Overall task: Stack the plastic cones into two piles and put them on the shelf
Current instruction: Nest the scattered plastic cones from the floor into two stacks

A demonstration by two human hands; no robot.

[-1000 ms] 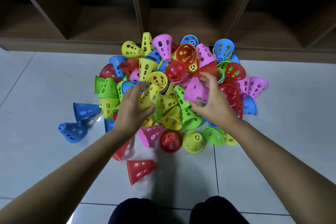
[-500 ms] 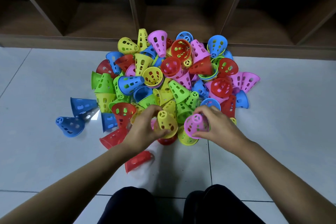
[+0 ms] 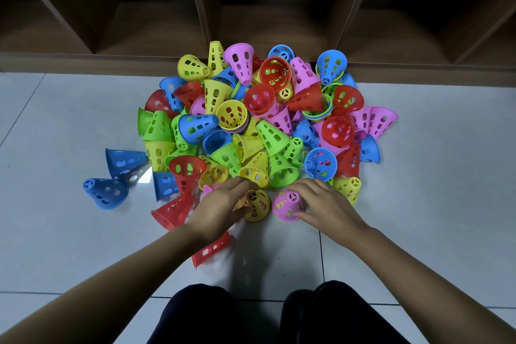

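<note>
**Open floor at the sides, cone heap blocking the shelf**

Bare tiled floor (image 3: 446,176) is seen right of the cone heap (image 3: 251,126), and more at far left. The heap is pressed against the shelf (image 3: 273,36) base, so the middle opening is fronted by cones. 2 blue cones (image 3: 117,176) lie apart at left. 2 red cones (image 3: 192,226) lie beside the left hand (image 3: 220,209).
</note>
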